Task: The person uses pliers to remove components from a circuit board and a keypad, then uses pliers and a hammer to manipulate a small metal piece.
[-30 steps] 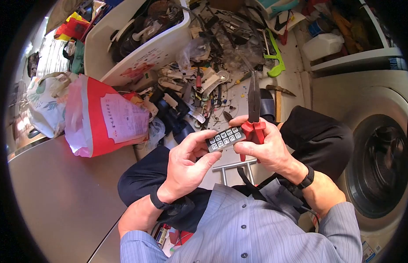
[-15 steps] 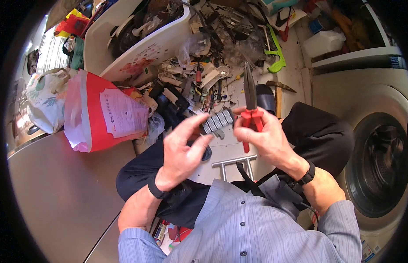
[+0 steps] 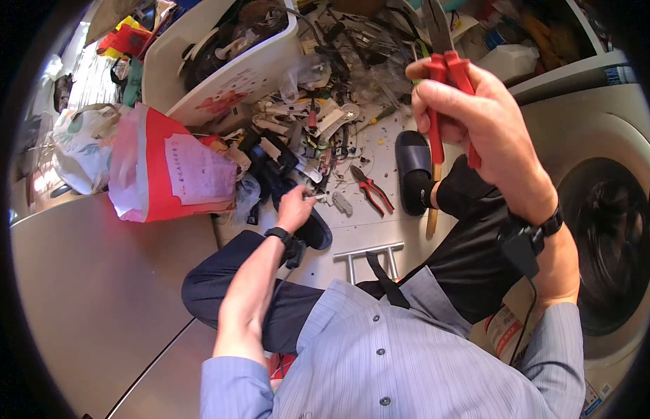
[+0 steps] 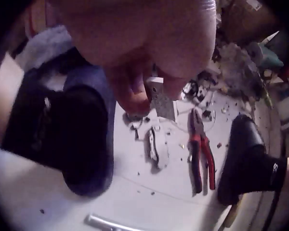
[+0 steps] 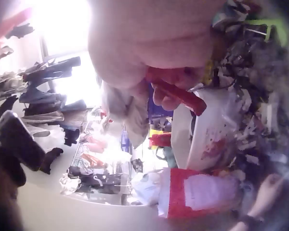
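Note:
My left hand (image 3: pixel 295 209) reaches low beside the dark slipper on my left foot. Its fingertips pinch a small pale rectangular block (image 4: pixel 163 99) with a dotted face, partly hidden by the fingers. Raised to the upper right, my right hand (image 3: pixel 478 112) grips red-handled pliers (image 3: pixel 440 35), jaws pointing up and away; in the right wrist view one red handle (image 5: pixel 183 98) sticks out of the fist. On the floor right of my left hand lie a small grey oblong piece (image 3: pixel 341 203) and black-and-red pliers (image 3: pixel 370 190).
A heap of scrap parts (image 3: pixel 325 126) spreads ahead. Behind it at left stands a white bin (image 3: pixel 227 87), with a red-and-white bag (image 3: pixel 154 164) in front. A metal handle bar (image 3: pixel 367 251) lies between my legs; a washing machine (image 3: pixel 604 244) stands right.
My hands have parted: the left has gone down and forward to the floor, the right has lifted the red pliers up and right. The black-and-red pliers and grey piece now show fully.

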